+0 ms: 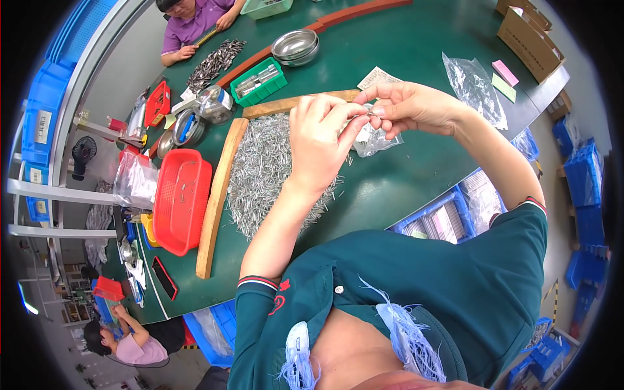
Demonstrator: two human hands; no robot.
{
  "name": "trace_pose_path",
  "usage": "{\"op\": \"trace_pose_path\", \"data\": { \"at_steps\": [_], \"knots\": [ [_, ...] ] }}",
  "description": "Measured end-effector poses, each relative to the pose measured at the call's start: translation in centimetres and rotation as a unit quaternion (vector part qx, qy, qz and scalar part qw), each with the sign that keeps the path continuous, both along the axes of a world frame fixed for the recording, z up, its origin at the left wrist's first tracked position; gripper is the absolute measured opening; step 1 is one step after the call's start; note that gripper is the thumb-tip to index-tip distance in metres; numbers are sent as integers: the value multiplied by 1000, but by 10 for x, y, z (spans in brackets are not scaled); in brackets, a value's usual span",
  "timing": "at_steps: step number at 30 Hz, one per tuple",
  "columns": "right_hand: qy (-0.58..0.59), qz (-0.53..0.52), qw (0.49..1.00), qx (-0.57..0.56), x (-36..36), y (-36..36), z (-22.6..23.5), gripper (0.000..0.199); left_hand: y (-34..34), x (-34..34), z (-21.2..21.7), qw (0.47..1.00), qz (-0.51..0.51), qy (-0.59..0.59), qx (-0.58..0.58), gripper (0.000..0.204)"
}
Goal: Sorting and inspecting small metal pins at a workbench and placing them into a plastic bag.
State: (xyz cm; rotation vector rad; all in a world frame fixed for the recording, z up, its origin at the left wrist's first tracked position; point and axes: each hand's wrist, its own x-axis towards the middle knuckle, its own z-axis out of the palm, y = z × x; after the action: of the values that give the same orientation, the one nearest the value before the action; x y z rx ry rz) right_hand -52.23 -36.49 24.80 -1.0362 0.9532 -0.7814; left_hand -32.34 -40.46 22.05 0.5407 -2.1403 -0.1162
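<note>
My left hand and my right hand meet above the green table, fingertips pinched close together. Between them is a small, shiny metal piece, too small to name and partly hidden by the fingers. Below and left of my left hand spreads a large heap of small silvery metal pins. Wooden strips border the heap along its left and far sides. A clear plastic bag lies on the table beneath my right hand.
A red plastic basket stands left of the wooden strip. Beyond are a green tray and metal bowls. Blue crates sit along the near right edge. Two people work nearby, one at the far side.
</note>
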Motion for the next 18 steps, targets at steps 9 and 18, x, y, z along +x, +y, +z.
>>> {"op": "trace_pose_path", "data": {
  "at_steps": [9,18],
  "knots": [
    [-64,39,997,-6,-2,-4,-12,25,4,0,2,995,-38,33,81,10],
    [-113,43,993,5,-4,-8,-23,23,3,-2,-1,997,-51,50,21,12]
  ]
}}
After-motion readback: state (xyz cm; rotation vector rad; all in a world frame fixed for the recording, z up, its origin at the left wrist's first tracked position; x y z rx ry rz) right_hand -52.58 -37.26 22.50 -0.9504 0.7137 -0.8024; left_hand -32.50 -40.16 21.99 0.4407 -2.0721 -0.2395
